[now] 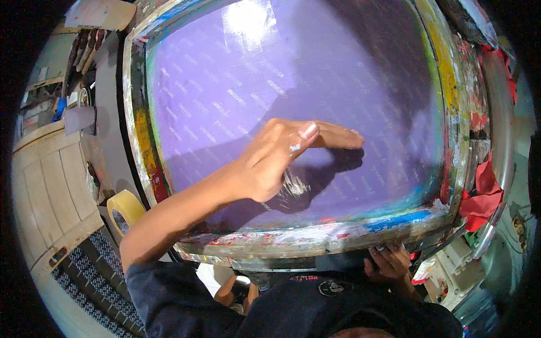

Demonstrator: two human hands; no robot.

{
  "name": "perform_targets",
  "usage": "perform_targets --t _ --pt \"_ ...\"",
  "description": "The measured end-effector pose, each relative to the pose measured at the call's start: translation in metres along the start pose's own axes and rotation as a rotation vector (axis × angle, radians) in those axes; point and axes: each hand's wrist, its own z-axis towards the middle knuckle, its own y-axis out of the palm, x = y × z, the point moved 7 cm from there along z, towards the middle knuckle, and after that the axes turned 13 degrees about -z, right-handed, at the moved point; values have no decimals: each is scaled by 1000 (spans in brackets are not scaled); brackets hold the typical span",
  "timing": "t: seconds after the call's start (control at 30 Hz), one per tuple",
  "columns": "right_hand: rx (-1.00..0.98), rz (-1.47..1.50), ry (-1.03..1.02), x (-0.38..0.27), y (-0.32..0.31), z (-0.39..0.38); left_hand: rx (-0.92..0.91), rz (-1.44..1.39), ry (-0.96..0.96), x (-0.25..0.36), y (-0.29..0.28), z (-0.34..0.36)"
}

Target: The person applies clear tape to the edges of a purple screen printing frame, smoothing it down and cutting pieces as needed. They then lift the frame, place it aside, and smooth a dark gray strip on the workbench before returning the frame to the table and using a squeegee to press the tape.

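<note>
A large printing screen with a purple mesh (270,84) fills the view, set in a paint-stained frame (315,236). My left hand (282,158) lies flat on the mesh near its lower middle, fingers stretched to the right and pressing a strip of clear tape (293,183) onto the purple surface. My right hand (389,262) grips the lower edge of the frame from underneath, fingers curled around it.
A roll of yellowish tape (125,209) stands left of the frame. A pale wooden panel (51,191) and cluttered shelves are at far left. Red rags (482,194) hang on the right rim. A woven mat (101,281) lies below left.
</note>
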Motion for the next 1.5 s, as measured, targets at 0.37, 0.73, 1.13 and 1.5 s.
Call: perform_targets --t 0.37,0.73,1.13,1.5 --pt "-18 11 17 2 0 0 62 -186 -10 15 0 11" --pt "-21 52 23 -2 -3 11 75 -273 -23 7 -1 7" --pt "-94 -26 8 -1 -1 9 87 -231 -15 16 -1 9" --pt "-162 -44 36 1 3 7 -27 -184 61 4 29 1"
